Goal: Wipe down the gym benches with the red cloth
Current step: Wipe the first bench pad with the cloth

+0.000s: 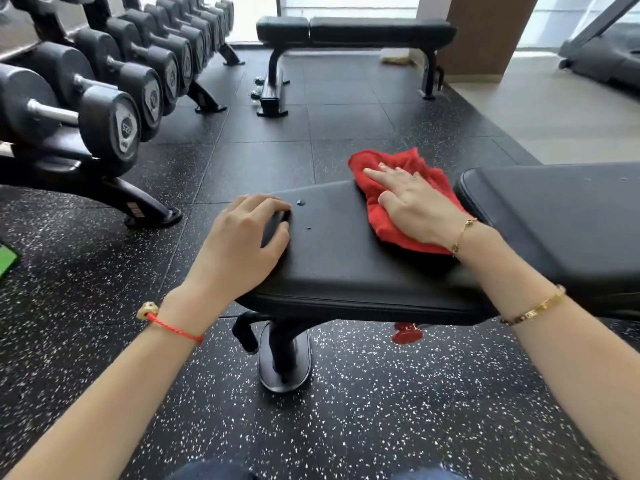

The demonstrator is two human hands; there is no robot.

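A black padded gym bench (pixel 346 258) stands right in front of me, its seat pad near me and a longer back pad (pixel 554 216) to the right. The red cloth (pixel 388 223) lies crumpled on the far right part of the seat pad, hanging over the far edge. My right hand (pixel 415 206) presses flat on the cloth with its fingers spread. My left hand (pixel 242 244) grips the left end of the seat pad, fingers curled over its edge. A few small water drops (pixel 300 203) sit on the pad between my hands.
A second black bench (pixel 356 31) stands at the far wall by the window. A rack of dumbbells (pixel 104 98) runs along the left. A treadmill (pixel 606 53) sits at far right. The bench's foot (pixel 284 362) and a red knob (pixel 407 332) are below the seat.
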